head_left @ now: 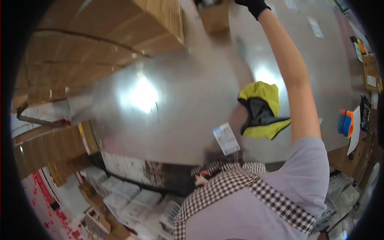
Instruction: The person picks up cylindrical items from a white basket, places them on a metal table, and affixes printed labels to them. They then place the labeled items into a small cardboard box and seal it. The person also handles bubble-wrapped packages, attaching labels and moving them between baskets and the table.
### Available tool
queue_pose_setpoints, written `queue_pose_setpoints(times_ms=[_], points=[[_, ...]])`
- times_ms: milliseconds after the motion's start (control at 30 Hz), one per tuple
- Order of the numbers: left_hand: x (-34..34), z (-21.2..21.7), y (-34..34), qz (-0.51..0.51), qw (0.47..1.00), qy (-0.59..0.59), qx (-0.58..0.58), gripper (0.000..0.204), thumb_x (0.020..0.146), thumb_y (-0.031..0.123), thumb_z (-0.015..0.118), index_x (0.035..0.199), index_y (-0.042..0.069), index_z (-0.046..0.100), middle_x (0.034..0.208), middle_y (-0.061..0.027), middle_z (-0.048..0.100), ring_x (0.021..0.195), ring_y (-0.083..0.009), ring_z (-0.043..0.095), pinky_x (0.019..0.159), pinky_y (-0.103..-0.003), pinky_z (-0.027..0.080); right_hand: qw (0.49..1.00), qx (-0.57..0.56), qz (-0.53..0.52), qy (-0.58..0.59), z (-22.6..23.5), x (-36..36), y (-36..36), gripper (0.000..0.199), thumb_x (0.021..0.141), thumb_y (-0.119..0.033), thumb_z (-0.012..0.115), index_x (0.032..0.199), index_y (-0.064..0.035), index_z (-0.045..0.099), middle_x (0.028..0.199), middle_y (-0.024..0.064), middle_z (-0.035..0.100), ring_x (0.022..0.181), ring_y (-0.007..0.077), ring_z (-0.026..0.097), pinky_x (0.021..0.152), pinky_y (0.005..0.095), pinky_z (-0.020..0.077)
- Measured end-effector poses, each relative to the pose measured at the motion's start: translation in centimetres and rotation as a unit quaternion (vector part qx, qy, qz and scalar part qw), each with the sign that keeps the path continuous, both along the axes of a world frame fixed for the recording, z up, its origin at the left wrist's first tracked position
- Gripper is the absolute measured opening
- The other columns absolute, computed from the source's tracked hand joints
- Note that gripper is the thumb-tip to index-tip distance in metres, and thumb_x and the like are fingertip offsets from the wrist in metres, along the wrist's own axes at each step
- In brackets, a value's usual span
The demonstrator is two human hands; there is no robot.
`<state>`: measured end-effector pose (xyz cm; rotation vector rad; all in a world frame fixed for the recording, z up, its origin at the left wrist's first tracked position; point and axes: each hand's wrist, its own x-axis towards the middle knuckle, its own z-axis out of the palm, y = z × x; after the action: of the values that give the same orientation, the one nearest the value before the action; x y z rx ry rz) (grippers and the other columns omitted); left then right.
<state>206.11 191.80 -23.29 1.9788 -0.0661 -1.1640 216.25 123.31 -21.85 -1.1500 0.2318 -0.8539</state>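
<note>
My right arm stretches far across the grey metal table [180, 132]. My right hand [256, 7], in a black glove, is at the top edge of the view and partly cut off, so its grip cannot be made out. Just left of it stands a small cardboard box [215, 19] with dark contents. A crumpled yellow-green and black fabric piece [262, 110] lies on the table beside my right forearm. Closer to me is a white printed paper slip [226, 139]. My left hand is out of view.
Large cardboard boxes [100, 36] fill the far left. Along the right edge are a blue and orange tool [346, 123], a black pouch [365, 114] and a small carton [371, 74]. White plastic baskets [128, 200] stand below the table's near edge.
</note>
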Motion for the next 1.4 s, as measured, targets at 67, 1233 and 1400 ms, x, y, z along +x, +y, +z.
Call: queue_pose_setpoints(times_ms=[67, 1233, 1400], points=[[-1.0, 0.3, 0.2, 0.002, 1.000, 0.003, -0.003, 0.015, 0.089, 0.019, 0.054, 0.084, 0.005, 0.052, 0.075, -0.0034, 0.054, 0.063, -0.0141, 0.053, 0.056, -0.026, 0.044, 0.940, -0.243, -0.007, 0.240, -3.3, -4.5, 4.4, 0.029, 0.085, -0.018, 0.061, 0.107, -0.0002, 0.058, 0.092, 0.0062, 0.063, 0.080, 0.0128, 0.060, 0.074, 0.0267, 0.0479], [-4.8, 2.7, 2.1, 0.214, 0.966, -0.143, 0.018, 0.029, 0.096, 0.027, 0.041, 0.087, 0.003, 0.055, 0.078, -0.0004, 0.052, 0.069, -0.0083, 0.047, 0.068, -0.023, 0.039, 0.737, -0.359, -0.045, 0.571, -6.9, -24.3, 47.8, 0.073, 0.061, -0.014, 0.077, 0.124, -0.0049, 0.042, 0.119, 0.0153, 0.048, 0.110, 0.0337, 0.045, 0.089, 0.0416, 0.0409], [-4.3, 1.8, 2.5, 0.105, 0.975, -0.165, -0.108, 0.029, 0.097, 0.028, 0.040, 0.093, 0.003, 0.054, 0.067, 0.0002, 0.050, 0.057, -0.0082, 0.045, 0.059, -0.020, 0.039, 0.720, -0.347, -0.074, 0.596, -7.0, -23.5, 48.9, 0.077, 0.061, -0.016, 0.077, 0.128, -0.0046, 0.040, 0.120, 0.0167, 0.046, 0.111, 0.0341, 0.045, 0.091, 0.0424, 0.0387]])
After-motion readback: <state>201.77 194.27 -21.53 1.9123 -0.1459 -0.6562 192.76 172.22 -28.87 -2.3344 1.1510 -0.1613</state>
